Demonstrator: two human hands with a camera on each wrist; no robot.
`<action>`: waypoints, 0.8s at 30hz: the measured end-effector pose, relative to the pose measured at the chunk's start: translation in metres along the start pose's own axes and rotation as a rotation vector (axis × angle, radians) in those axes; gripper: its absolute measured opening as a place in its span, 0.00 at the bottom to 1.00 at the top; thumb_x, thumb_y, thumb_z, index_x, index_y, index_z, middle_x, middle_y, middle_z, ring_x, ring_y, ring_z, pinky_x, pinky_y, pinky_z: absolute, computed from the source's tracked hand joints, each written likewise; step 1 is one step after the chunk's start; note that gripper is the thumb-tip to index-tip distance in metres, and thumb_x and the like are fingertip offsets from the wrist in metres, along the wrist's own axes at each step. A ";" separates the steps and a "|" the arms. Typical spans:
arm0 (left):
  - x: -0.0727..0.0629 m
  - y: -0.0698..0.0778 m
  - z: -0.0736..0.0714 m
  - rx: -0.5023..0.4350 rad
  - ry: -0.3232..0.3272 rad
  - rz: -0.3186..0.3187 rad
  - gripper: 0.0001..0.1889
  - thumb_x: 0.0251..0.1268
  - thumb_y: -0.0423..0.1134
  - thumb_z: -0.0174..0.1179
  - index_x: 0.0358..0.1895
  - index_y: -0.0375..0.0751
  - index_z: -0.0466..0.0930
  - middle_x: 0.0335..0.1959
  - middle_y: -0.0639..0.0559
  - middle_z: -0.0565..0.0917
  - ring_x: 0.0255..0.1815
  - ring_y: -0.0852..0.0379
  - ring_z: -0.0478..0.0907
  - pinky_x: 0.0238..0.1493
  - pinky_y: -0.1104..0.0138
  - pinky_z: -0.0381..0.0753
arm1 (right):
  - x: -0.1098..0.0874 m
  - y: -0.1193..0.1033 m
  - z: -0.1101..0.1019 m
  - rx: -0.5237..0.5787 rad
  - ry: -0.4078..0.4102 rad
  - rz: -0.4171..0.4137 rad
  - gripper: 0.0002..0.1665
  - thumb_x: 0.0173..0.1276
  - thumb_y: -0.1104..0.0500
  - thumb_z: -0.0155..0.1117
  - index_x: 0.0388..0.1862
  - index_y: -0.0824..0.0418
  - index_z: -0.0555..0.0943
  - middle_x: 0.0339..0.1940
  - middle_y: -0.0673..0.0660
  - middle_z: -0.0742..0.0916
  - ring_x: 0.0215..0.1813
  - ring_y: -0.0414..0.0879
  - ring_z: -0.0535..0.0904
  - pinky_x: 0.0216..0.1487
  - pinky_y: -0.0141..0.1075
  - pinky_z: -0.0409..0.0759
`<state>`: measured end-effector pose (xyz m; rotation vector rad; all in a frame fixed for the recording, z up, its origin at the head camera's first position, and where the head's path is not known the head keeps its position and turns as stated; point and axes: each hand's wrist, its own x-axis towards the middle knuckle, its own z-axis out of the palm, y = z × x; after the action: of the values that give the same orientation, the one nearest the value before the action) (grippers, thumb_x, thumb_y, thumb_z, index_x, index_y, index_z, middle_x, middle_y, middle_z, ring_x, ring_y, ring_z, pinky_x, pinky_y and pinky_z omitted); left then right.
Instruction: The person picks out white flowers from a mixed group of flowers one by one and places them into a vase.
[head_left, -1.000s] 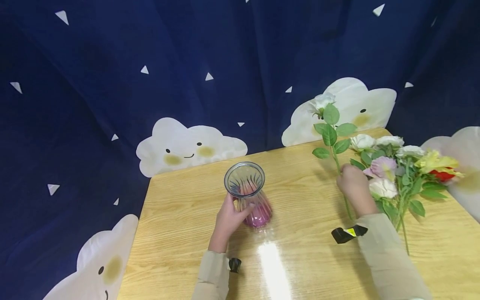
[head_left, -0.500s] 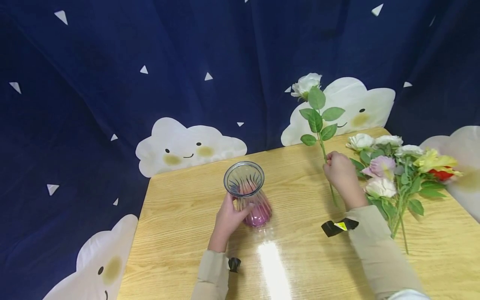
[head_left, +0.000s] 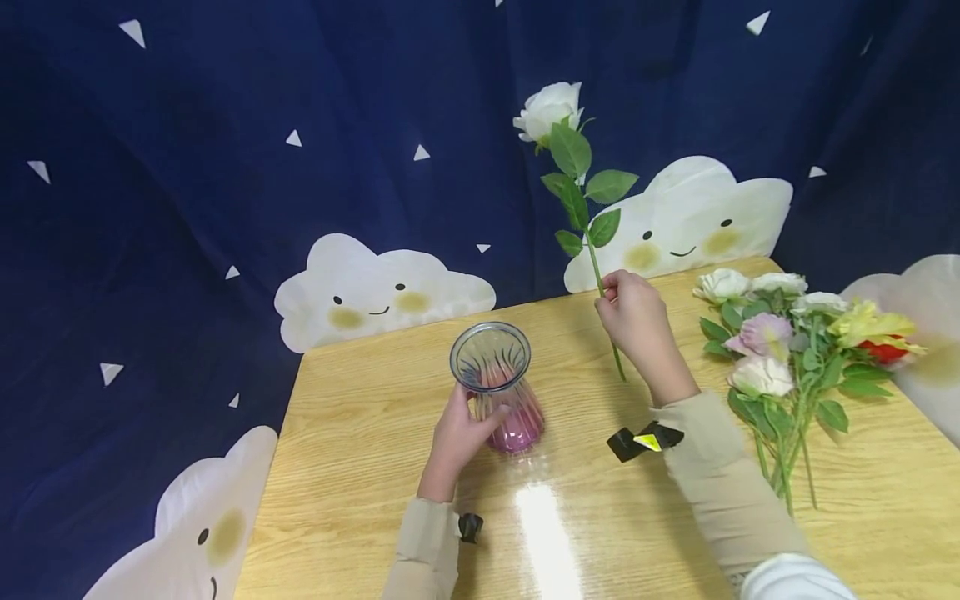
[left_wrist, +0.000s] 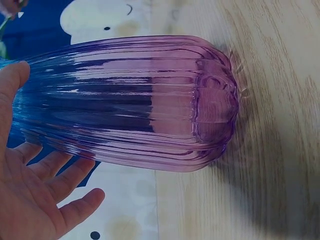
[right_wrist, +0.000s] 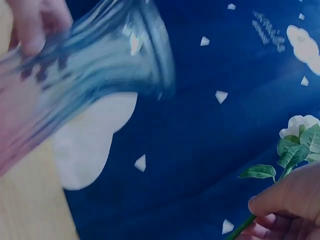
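A ribbed glass vase (head_left: 513, 421), blue at the flared rim and pink at the base, stands upright on the table. My left hand (head_left: 462, 437) holds it round the neck, thumb on the near side; the left wrist view shows the fingers (left_wrist: 75, 175) spread along the glass. With thumb and fingertips my right hand (head_left: 641, 329) pinches the green stem of a white rose (head_left: 552, 112). The rose is upright, leaning left, its bloom high against the curtain and its stem end to the right of the vase. In the right wrist view, the rose's leaves (right_wrist: 295, 155) show above the hand.
A heap of artificial flowers (head_left: 795, 350), white, lilac, yellow and red, lies at the table's right side, stems toward the front. The wooden table (head_left: 360, 433) ends at the back against a dark blue curtain (head_left: 420, 75) with cloud shapes.
My right hand has carried the white rose leftward and up, away from the flower heap and closer to the vase. The left hand and the vase have stayed in place.
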<state>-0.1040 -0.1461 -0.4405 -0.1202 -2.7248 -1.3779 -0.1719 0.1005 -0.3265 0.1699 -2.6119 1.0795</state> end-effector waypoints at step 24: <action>-0.001 0.001 0.000 0.018 0.003 -0.012 0.39 0.48 0.57 0.63 0.64 0.51 0.57 0.59 0.47 0.69 0.58 0.48 0.67 0.55 0.47 0.65 | -0.005 -0.108 -0.004 0.227 0.088 -0.286 0.10 0.56 0.69 0.60 0.38 0.71 0.75 0.30 0.60 0.78 0.31 0.48 0.74 0.34 0.35 0.75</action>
<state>-0.1032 -0.1455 -0.4398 -0.1003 -2.7398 -1.3553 -0.1421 0.0260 -0.2533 0.5169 -2.2942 1.2428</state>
